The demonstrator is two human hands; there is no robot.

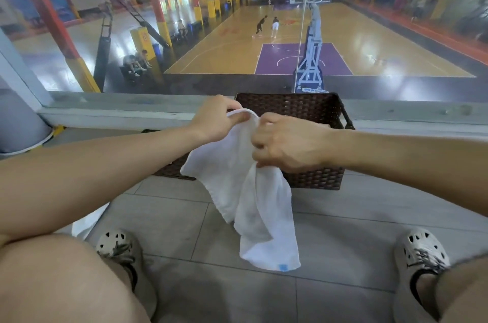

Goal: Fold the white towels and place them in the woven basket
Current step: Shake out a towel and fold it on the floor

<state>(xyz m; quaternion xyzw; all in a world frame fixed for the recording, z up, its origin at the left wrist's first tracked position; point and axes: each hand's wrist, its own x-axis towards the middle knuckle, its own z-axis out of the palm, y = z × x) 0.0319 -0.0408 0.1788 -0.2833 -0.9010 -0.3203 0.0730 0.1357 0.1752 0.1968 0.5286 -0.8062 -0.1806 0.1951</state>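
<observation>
Between both hands' fingers (239, 118) hangs the white towel (253, 206), before the woven basket (317, 111)

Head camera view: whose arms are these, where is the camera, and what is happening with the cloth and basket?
No robot here: the camera sits on a person's head, looking forward and down. Their left hand and right hand both pinch the top edge of a white towel, which hangs unfolded above the tiled floor. Behind it stands the dark woven basket, its inside mostly hidden by the hands. Farther off lies a basketball court.
</observation>
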